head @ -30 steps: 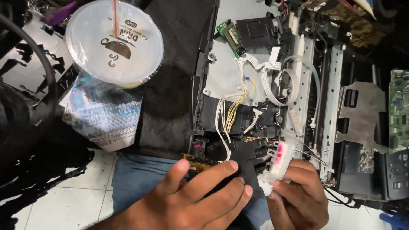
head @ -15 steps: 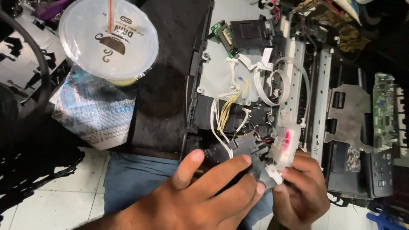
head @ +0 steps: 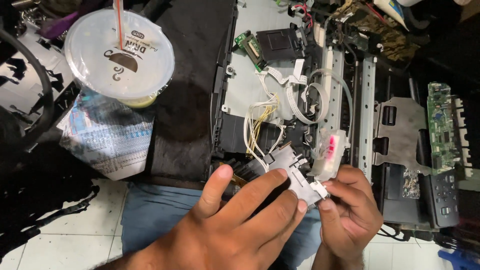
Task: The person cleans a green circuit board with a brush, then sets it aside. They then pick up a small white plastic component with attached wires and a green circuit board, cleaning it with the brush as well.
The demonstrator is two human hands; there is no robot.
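Black printer part (head: 290, 172) sits pinched between both hands: left (head: 240, 220), right (head: 350, 210).

Lidded drink cup (head: 119, 52) with straw, green circuit board (head: 442, 127), perhaps printed paper (head: 112, 140).

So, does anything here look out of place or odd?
Yes. A sealed drink cup with a straw stands beside the opened printer, whose loose wires lie exposed. The clear part with pink ink sits tilted above the right hand.

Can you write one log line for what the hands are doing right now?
left hand: steadies black printer part | right hand: pinches white clip
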